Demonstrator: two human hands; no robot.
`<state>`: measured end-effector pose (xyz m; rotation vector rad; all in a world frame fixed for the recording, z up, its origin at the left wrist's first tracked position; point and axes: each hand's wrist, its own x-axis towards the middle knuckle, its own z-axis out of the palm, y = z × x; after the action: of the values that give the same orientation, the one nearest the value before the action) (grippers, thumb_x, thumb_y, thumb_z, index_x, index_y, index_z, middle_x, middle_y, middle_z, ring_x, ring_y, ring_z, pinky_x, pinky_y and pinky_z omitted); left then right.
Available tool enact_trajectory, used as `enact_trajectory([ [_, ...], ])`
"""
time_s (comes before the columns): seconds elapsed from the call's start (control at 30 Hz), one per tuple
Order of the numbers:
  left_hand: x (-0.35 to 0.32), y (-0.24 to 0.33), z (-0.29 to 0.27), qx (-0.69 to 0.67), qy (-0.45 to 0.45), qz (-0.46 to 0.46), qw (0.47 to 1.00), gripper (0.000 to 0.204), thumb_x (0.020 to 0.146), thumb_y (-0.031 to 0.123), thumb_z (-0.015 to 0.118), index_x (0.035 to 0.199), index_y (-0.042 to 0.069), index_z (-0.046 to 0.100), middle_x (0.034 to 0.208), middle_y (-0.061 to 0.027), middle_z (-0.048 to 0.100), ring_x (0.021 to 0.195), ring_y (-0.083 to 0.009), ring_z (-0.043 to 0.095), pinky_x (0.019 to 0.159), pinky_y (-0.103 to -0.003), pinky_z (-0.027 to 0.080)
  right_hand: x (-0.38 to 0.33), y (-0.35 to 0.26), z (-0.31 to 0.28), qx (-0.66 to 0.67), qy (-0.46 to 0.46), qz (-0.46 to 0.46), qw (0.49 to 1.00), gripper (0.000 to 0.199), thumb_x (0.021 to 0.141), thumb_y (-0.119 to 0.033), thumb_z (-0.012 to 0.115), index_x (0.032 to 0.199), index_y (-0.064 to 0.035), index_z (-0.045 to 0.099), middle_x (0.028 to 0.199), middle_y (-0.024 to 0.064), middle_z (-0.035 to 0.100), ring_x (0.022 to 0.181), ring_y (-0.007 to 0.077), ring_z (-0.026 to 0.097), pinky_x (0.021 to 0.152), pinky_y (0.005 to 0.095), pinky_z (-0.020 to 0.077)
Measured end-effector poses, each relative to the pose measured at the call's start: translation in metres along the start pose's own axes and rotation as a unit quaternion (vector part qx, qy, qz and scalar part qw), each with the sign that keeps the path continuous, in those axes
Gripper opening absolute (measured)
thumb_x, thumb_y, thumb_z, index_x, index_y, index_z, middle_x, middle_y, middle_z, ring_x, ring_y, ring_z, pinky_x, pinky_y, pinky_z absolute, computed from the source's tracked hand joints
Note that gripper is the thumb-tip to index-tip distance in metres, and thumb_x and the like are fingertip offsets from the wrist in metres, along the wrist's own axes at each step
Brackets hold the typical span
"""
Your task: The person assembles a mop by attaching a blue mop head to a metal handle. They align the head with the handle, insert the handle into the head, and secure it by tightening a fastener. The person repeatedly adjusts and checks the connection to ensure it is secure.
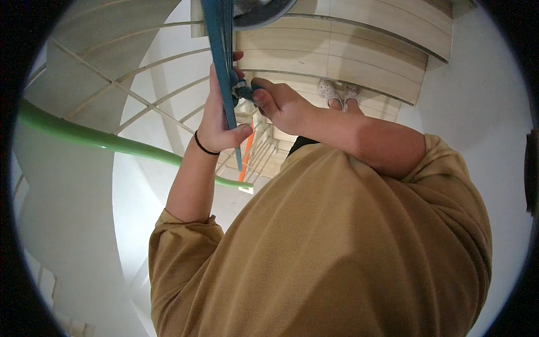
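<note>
A long, flat blue plate (pixel 223 56), seen almost edge-on, stands upright in front of me and narrows toward its lower end. It resembles a flat mop head, with a dark teal joint (pixel 242 91) sticking out of its right side. My left hand (pixel 216 115), a black band around its wrist, holds the plate from the left. Its thumb lies across the lower part, and some fingertips show past the right edge higher up. My right hand (pixel 281 106) is closed on the outer end of the joint, thumb and fingers pressed around it. What lies inside that grip is partly hidden.
Pale wooden stairs (pixel 370 67) with dark edges curve past my feet in light clogs (pixel 331 92). A grey round tub (pixel 264 14) stands at the top. On the left run a green handrail (pixel 101 137) and cream railing bars (pixel 143 101). Below my hands is an orange bar (pixel 247 154).
</note>
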<state>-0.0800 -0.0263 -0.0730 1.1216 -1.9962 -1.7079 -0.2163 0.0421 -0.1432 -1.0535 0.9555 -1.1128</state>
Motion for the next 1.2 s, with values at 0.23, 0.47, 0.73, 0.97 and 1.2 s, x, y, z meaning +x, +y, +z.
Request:
enact_trajectory([
  [0.23,0.014,0.031,-0.023,0.146,-0.092,-0.044,0.984,0.112,0.038,0.028,0.06,0.14,0.007,0.019,0.124,-0.0193,0.035,0.117,-0.0346,0.036,0.102,-0.04,0.026,0.009,-0.005,0.002,-0.04,-0.048,0.061,0.996,0.053,0.092,-0.052,0.028,0.097,-0.0028,0.049,0.068,0.0188,0.055,0.068,0.0375,0.053,0.062,0.0449,0.0418],
  [0.47,0.03,0.046,-0.053,0.259,-0.256,-0.044,0.93,0.104,0.043,0.029,0.062,0.14,0.016,0.025,0.122,-0.0228,0.037,0.111,-0.0389,0.04,0.097,-0.043,0.034,0.021,-0.005,0.009,-0.081,-0.135,0.101,0.982,0.065,0.089,-0.06,0.021,0.108,-0.0046,0.049,0.08,0.0221,0.061,0.079,0.0413,0.059,0.07,0.0481,0.0453],
  [0.73,0.053,0.059,-0.049,0.266,-0.34,-0.11,0.895,0.101,0.05,0.035,0.062,0.14,0.011,0.023,0.128,-0.0209,0.037,0.118,-0.0352,0.037,0.103,-0.041,0.026,0.022,0.022,0.012,-0.01,-0.095,0.099,0.99,0.069,0.085,-0.061,0.034,0.116,-0.0003,0.045,0.094,0.0237,0.06,0.093,0.0383,0.057,0.081,0.0441,0.0443],
  [0.97,0.07,0.058,-0.055,0.333,-0.383,-0.099,0.856,0.096,0.053,0.032,0.064,0.14,0.019,0.025,0.123,-0.022,0.044,0.112,-0.0373,0.044,0.098,-0.042,0.032,-0.011,0.03,0.006,-0.108,0.073,-0.119,0.984,0.047,0.075,-0.019,0.067,0.114,-0.004,0.046,0.107,0.0213,0.05,0.103,0.0398,0.048,0.083,0.0441,0.0402],
  [1.2,0.119,0.072,-0.025,0.471,-0.423,-0.204,0.747,0.087,0.057,0.036,0.061,0.138,0.029,0.03,0.115,-0.0202,0.052,0.112,-0.0326,0.046,0.093,-0.042,0.036,-0.016,-0.066,-0.036,-0.494,0.194,-0.253,0.809,0.054,0.069,-0.021,0.069,0.115,-0.0034,0.046,0.107,0.0176,0.052,0.097,0.035,0.049,0.085,0.0427,0.0386],
])
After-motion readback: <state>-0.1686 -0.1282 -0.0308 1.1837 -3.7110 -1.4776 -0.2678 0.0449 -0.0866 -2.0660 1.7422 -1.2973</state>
